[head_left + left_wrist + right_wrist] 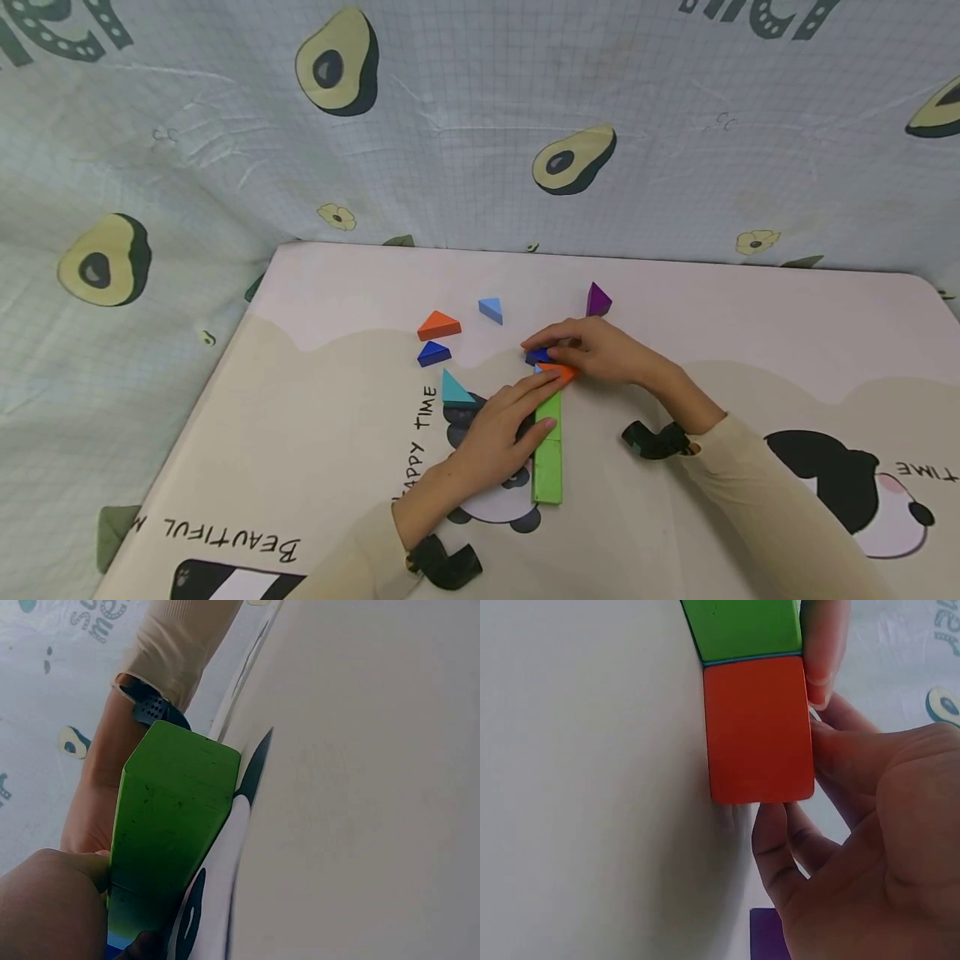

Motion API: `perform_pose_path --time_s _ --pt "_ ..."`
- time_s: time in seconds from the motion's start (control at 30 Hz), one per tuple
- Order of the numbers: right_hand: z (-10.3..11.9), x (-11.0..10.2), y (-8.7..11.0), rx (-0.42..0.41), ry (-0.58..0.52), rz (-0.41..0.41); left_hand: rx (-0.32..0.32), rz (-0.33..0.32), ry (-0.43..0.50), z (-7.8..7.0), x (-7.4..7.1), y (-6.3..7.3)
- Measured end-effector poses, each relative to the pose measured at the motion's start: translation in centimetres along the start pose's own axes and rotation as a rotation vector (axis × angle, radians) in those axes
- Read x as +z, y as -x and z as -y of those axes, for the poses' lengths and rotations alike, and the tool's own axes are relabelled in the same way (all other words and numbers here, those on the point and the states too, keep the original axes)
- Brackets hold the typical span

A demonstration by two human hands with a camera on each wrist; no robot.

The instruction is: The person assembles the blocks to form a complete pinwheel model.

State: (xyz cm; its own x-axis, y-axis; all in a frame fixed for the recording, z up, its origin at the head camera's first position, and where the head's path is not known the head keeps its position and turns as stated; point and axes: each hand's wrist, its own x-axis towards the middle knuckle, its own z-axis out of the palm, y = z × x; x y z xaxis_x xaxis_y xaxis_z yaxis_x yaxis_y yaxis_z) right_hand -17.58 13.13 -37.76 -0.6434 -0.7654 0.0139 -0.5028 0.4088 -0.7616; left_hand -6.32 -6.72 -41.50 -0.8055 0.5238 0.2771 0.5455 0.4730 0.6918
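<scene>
Left hand (498,432) on green blocks (548,471)

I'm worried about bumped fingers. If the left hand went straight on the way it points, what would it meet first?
Probably the right hand, which is just ahead of the left hand, beside the orange block; the exact gap between them is hard to judge.

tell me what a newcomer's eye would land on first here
Probably the bright green blocks, end to end near the middle of the head view, with the left hand and right hand around their far end. Next, perhaps, the purple wedge just beyond the right hand, and the avocados printed on the cloth behind.
</scene>
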Motion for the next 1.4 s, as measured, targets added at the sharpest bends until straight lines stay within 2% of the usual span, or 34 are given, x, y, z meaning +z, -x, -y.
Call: perform_pose_path --time_s 0.17,0.33,0.6,0.9,1.17,1.4 --pt "-0.07 -0.22 0.21 0.020 -0.015 0.008 0.004 -0.001 -0.002 0.02 0.05 0.00" --pt "-0.09 -0.26 0.24 0.004 -0.031 0.010 0.015 -0.008 -0.003 0.01 0.05 -0.05" --pt "-0.12 -0.10 0.06 -0.003 -0.054 0.005 -0.007 0.004 0.004 0.06 0.12 0.06" --pt "-0.19 -0.20 0.59 0.098 -0.037 -0.088 0.010 -0.003 0.002 0.18 0.11 -0.07" --pt "-0.54 -0.01 0.58 0.104 -0.057 -0.056 0.003 -0.004 -0.007 0.11 0.15 0.00" --pt "-0.19 -0.08 0.38 0.092 -0.028 -0.039 0.001 -0.002 -0.011 0.01 0.06 -0.02"
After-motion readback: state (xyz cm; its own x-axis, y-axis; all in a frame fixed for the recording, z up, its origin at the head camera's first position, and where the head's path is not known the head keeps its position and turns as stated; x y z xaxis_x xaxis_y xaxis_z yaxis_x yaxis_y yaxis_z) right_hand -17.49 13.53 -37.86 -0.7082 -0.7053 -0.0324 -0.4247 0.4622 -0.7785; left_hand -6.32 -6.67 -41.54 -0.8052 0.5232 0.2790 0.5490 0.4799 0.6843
